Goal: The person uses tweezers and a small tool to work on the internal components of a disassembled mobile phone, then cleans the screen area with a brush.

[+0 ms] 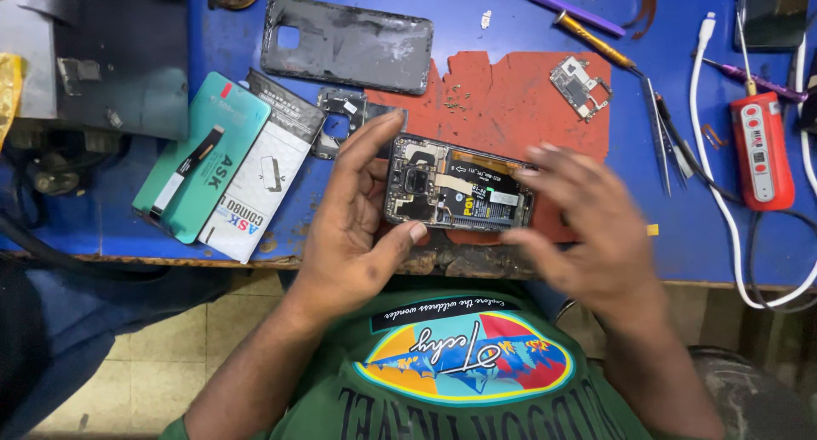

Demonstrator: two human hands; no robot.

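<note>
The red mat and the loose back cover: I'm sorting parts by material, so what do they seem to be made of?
The red mat looks like soft matte rubber or silicone: dull surface, ragged cut edges. The back cover looks like dark glossy plastic or glass, since it catches reflections and carries pale adhesive residue; which one cannot be told.

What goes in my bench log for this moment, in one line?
left hand: holds opened phone | right hand: at phone's right end, blurred | under: red mat | nearby: back cover

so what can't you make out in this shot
Head view:
- Right hand: motion-blurred, so its grip on the opened phone is unclear.
- Phone's near edge: hidden by both hands.
- Red tester: display too small.
- Dark device: cut off by the top edge.
</note>
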